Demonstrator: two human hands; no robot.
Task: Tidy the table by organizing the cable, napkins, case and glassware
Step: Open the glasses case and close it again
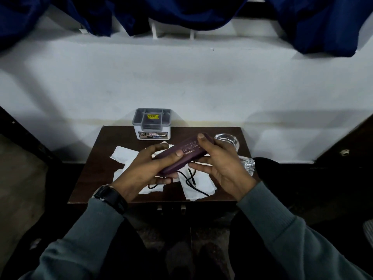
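A long purple case (182,155) with pale lettering is held above the small dark wooden table (96,174). My left hand (145,170) grips its near end, thumb on top. My right hand (218,164) holds the far end, thumb over the tip and fingers underneath. Several white napkins (123,155) lie scattered on the table under my hands. A black cable (191,180) loops across the napkins near the front edge. A clear glass dish (228,140) sits at the back right, and a second piece of cut glassware (248,164) shows at the right edge, partly hidden.
A grey plastic organizer box (152,124) with compartments stands at the table's back, against a white wall. Dark blue curtains (181,13) hang above. Dark furniture flanks the table on both sides. My knees are under the front edge.
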